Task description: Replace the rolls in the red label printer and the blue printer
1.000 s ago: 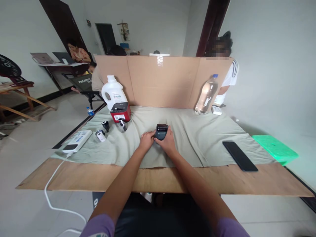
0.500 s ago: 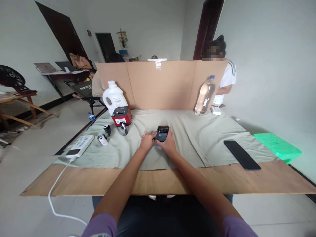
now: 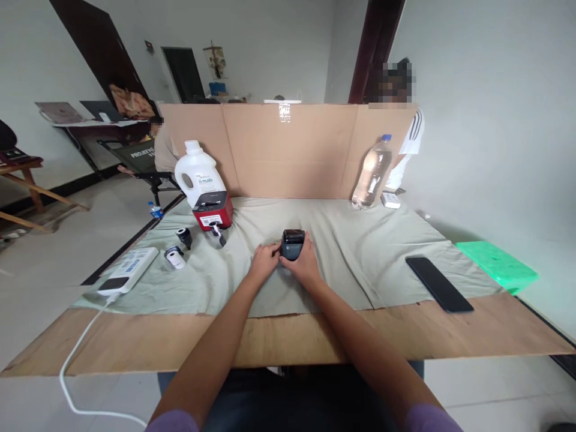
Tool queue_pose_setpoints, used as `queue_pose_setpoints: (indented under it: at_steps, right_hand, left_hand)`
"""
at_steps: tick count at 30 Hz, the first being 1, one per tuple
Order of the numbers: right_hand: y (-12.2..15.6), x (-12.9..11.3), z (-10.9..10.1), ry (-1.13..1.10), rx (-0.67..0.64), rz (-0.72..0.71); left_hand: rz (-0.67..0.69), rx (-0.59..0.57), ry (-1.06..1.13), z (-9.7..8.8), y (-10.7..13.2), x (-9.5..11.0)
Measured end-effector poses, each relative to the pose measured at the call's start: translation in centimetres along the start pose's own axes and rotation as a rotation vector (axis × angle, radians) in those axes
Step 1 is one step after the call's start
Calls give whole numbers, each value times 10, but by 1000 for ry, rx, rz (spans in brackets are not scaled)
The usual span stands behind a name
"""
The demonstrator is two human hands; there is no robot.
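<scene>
A small black portable printer (image 3: 293,247) with a glossy dark top stands on the cloth in front of me. My right hand (image 3: 306,259) grips its right side, thumb across the lower front and fingers along the edge. At its left side, my left hand (image 3: 265,261) is closed in with its fingertips against the casing. Off to the left lie a black-and-white roll-shaped piece (image 3: 175,257), a small black cylinder (image 3: 183,237) and another small black-and-white piece (image 3: 217,233), beside a red and black box-shaped device (image 3: 213,211).
A white jug (image 3: 200,177) stands behind the red device. A power strip (image 3: 128,271) with a white cable lies left, a black phone (image 3: 438,284) right. A clear bottle (image 3: 372,172) stands before the cardboard screen (image 3: 290,153). Other people are beyond it. A green stool (image 3: 497,264) is at right.
My left fingers, more spread before, have drawn together against the printer's left side. The right hand keeps its grip. The view has shifted slightly.
</scene>
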State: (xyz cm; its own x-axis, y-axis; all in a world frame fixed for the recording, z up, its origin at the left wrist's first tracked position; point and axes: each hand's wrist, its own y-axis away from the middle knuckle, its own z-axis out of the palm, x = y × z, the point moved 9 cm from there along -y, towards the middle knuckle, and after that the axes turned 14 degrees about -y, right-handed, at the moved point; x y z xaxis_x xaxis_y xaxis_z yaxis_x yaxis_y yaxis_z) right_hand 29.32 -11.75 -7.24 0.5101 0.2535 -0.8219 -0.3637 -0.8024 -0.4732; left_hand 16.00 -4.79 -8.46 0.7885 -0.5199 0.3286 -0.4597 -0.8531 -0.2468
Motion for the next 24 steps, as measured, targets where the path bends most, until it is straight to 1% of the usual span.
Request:
queue_pose_setpoints:
  at_steps: [5,8,11,16,19,21,24]
  right_hand:
    - [0,3,0,-24,-4,22]
    - [-1,3,1,-21,-7,15]
    - [-1,2,1,-30,-14,13]
    - [-1,1,1,-35,-26,31]
    - [-1,1,2,-38,-33,31]
    - [-1,4,2,-52,-15,31]
    - [-4,9,-2,-75,54,21]
  left_hand:
    - [-23,89,121,-12,0,-3]
    - [22,141,191,-17,0,0]
    - [95,153,234,-15,0,4]
    - [95,181,327,-9,-5,-4]
    - [83,179,397,-7,-9,-6]
    - [76,160,431,-6,-10,-6]
    - [71,132,457,-4,-12,-5]
